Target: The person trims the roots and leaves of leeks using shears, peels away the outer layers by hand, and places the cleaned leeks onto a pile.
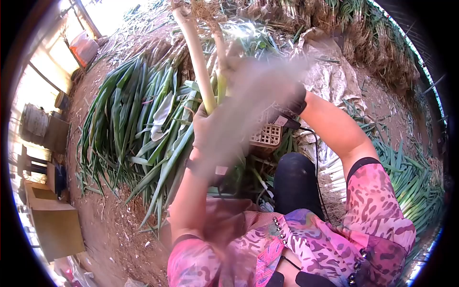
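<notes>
In the head view, the left hand (201, 128), just off centre toward ten o'clock, has its grip pinching a leek (197, 60) that reaches up toward twelve. The right hand (281, 93), between one and two o'clock, is blurred; I cannot tell its grip. More leeks (122, 103) lie at ten, a basket (268, 136) near centre at three.

Head-worn view, looking forward and down, close

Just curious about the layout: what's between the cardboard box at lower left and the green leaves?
In the head view, brown ground strewn with small scraps lies between the cardboard box and the green leaves.
</notes>
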`<state>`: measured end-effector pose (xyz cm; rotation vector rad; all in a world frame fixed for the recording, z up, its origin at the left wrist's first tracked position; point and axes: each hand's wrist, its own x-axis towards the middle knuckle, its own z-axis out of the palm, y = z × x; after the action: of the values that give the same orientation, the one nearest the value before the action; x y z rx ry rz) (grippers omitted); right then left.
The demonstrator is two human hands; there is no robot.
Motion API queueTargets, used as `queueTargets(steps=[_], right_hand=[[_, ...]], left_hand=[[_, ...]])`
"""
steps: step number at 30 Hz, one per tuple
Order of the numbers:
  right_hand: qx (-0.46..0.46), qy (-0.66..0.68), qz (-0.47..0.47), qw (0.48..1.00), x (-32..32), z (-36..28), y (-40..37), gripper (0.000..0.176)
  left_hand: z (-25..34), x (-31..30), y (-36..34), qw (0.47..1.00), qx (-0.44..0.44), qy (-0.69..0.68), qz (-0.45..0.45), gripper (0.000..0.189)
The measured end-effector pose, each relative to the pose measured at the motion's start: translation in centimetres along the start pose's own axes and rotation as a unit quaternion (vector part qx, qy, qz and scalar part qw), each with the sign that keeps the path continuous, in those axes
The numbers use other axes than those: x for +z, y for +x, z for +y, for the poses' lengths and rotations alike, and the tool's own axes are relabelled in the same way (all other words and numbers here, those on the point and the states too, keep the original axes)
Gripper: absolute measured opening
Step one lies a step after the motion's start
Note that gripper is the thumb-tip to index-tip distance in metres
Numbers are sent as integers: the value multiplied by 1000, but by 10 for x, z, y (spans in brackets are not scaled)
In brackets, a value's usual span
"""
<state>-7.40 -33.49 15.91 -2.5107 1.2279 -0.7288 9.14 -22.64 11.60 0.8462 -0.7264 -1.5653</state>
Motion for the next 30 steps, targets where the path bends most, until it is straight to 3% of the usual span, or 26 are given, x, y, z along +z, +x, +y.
queueTargets(steps=[3, 9, 12, 15, 19, 21, 23, 25, 29, 30], right_hand=[[69, -12, -44, 997, 15, 9, 12, 34], [74, -39, -95, 992, -6, -5, 4, 37], [43, 31, -92, 994, -9, 4, -2, 38], [21, 93, -158, 983, 26, 15, -21, 37], [74, 162, -186, 966, 27, -15, -51, 34], [45, 107, -164, 980, 49, -2, -48, 34], [124, 276, -185, 935, 29, -4, -53, 33], [138, 310, -141, 930, 26, -2, -54, 33], [15, 178, 44, 983, 36, 9, -44, 33], [0, 161, 51, 986, 32, 9, -41, 34]], left_hand=[[-4, 1, 3, 999, 14, 37, 13, 31], [2, 5, -2, 996, 22, 87, 13, 27], [-1, 1, -2, 996, 32, 79, 3, 27], [-7, -12, 6, 998, 18, 65, 17, 29], [-17, -24, 18, 1000, 0, 18, 23, 27], [-19, -30, 21, 1000, -4, 4, 18, 28], [-17, -34, 22, 1000, -21, 2, 16, 28], [-13, -30, 20, 999, -18, 21, 21, 28], [-11, -17, 11, 998, -12, 62, 18, 27], [-9, -11, 6, 998, -4, 58, 0, 28]])
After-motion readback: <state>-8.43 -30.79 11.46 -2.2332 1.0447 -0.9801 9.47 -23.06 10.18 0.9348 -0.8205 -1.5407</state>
